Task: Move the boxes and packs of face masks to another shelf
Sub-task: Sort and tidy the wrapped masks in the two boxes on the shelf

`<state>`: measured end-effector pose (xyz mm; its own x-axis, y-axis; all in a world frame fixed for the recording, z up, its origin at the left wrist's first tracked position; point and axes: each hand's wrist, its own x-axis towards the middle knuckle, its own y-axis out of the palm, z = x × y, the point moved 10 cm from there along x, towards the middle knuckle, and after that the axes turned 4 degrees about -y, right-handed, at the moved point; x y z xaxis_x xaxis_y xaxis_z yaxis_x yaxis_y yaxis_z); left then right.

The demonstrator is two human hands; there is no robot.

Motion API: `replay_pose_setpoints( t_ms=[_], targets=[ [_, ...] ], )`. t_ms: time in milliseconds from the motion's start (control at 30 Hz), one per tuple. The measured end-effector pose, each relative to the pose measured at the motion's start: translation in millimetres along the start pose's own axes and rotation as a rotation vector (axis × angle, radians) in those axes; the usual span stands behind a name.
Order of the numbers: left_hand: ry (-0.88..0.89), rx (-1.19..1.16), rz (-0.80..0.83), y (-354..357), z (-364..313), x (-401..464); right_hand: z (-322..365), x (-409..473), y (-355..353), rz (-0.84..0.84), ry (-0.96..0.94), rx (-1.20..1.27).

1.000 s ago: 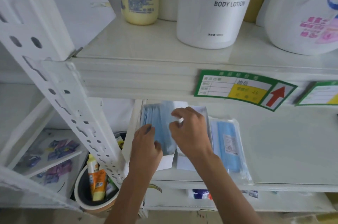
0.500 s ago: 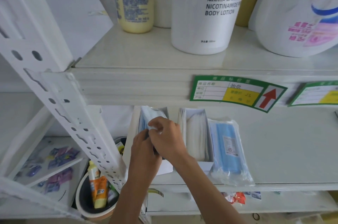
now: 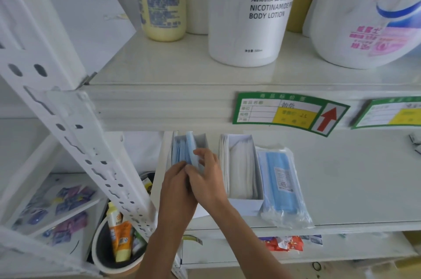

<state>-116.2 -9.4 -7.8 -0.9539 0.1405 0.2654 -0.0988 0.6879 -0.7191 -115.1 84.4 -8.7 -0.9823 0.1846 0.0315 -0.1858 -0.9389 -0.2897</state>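
On the upper shelf (image 3: pixel 177 66) we read "NICOTINAMIDE" and "BODY LOTION" on a tall white bottle (image 3: pixel 252 16), and "Walc", cut off at the frame's edge, on a big white jug (image 3: pixel 364 16); the print on the small cream bottle (image 3: pixel 163 5) is too blurred to read. Green price tags (image 3: pixel 289 113) with a red arrow sit on the shelf's front edge. On the lower shelf (image 3: pixel 353 176) we see an open box of blue masks (image 3: pixel 182 148) at the left end, an open box of white masks (image 3: pixel 241 171) just beside it, and a clear pack of blue masks (image 3: pixel 280 183) touching that box's right side. Our left hand (image 3: pixel 175 185) and right hand (image 3: pixel 209 178) meet over the blue box, fingers curled on the blue masks standing in it.
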Motion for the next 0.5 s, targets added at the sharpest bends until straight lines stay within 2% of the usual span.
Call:
replay_pose_setpoints(
  t_ms=[100,233,300,400,500],
  targets=[
    [-0.061,-0.152,-0.119,-17.6,9.1,-6.3,11.4,0.4,-4.9,0.013,-0.150,-0.215],
    [-0.132,-0.269,-0.009,-6.3,20.1,-4.3,9.3,3.3,7.6,0.225,-0.202,-0.615],
    [-0.098,-0.257,-0.037,-10.6,18.3,-4.5,4.6,2.5,13.0,0.289,-0.187,-0.610],
    [-0.079,-0.225,-0.142,-19.8,20.3,-8.2,-0.1,2.3,7.2,0.211,-0.090,-0.384],
    [-0.099,-0.235,-0.142,-16.2,26.6,-9.5,5.3,0.8,6.5,0.162,-0.186,-0.467]
  ],
)
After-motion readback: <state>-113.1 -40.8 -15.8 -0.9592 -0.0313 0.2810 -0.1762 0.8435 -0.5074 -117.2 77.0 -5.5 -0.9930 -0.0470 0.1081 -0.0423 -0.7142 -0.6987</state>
